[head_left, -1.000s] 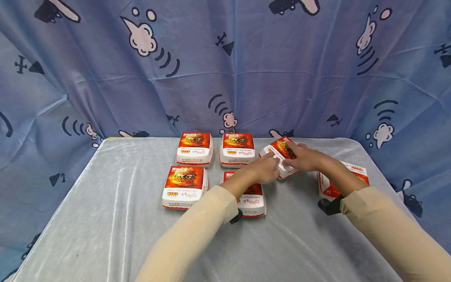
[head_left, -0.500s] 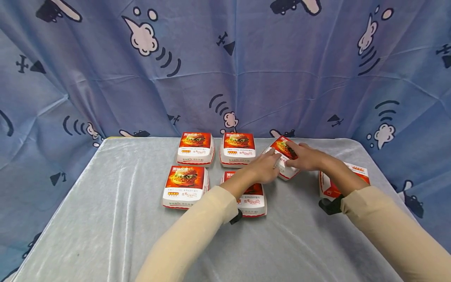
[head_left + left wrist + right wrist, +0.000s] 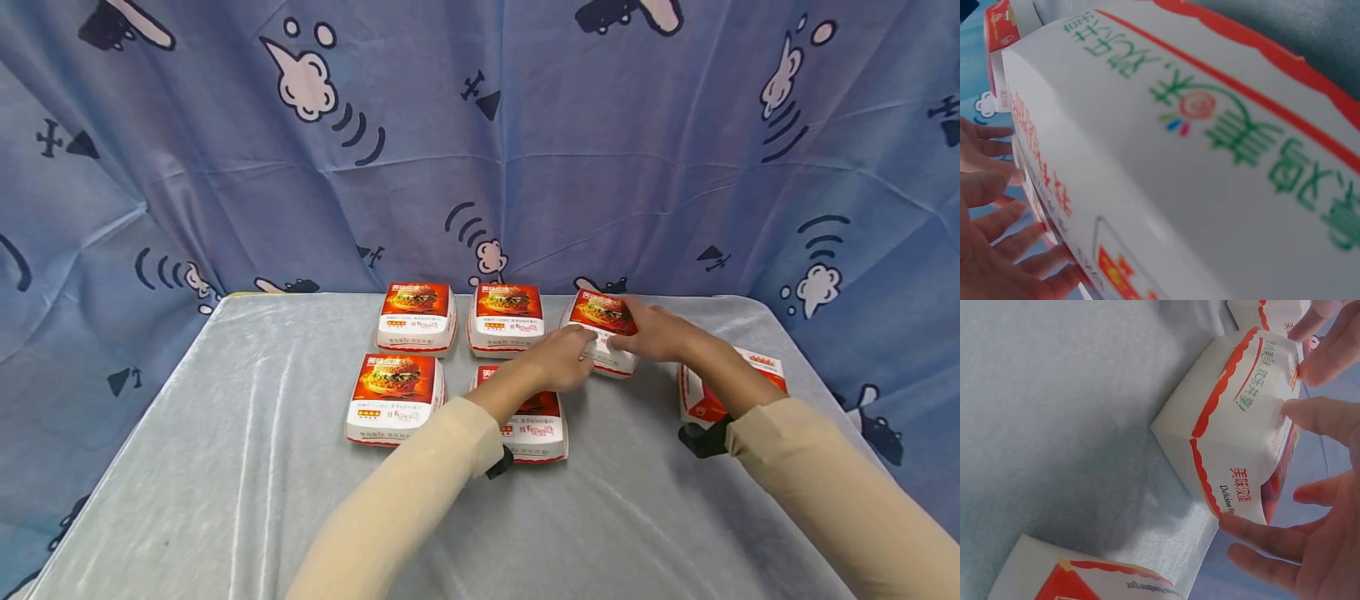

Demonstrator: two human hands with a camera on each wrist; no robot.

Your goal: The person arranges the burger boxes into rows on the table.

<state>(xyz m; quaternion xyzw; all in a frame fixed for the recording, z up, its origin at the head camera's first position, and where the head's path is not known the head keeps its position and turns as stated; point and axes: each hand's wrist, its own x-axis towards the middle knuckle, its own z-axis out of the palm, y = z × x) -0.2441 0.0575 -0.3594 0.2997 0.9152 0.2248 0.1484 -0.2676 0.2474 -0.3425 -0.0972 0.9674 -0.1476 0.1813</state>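
A burger box [image 3: 602,313], red and white with a burger picture on its lid, lies at the right end of the back row. My right hand [image 3: 662,333] holds it at its right front corner. In the right wrist view the thumb lies on the lid's edge while the fingers [image 3: 1260,534] reach down the side. From the front left, my left hand [image 3: 558,360] touches the same box with extended fingers. Beneath the left forearm, another burger box [image 3: 536,429] is partly covered; it fills much of the left wrist view.
Two burger boxes [image 3: 416,317] [image 3: 506,318] continue the back row leftward, and another box [image 3: 393,396] lies in front of them. At the right, a turned box [image 3: 757,367] is partly behind the right forearm. A patterned blue curtain [image 3: 420,108] hangs behind the grey-covered table [image 3: 195,467].
The box between my hands has turned from a slant to nearly straight with the back row. Both hands have stayed at it, shifting only slightly.
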